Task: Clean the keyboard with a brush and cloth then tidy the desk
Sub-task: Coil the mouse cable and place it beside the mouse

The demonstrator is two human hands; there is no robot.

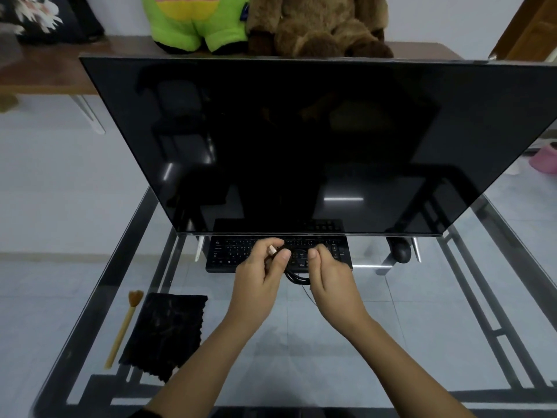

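Nearest, left of the keyboard (278,253), the brush (123,327) and cloth (164,330) lie untouched. Over its front, the left hand (259,276) and right hand (331,276) pinch a looped cable (297,279); tugging could drag the keyboard under the monitor (301,146).

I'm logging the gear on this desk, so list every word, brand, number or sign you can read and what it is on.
None can be read.
Keyboard: white key legends show, too small and blurred to read.
Green plush toy: a small dark tag at its side, any lettering illegible.
Monitor: screen dark, no brand mark legible.
Mouse, brush, cloth: no text visible.
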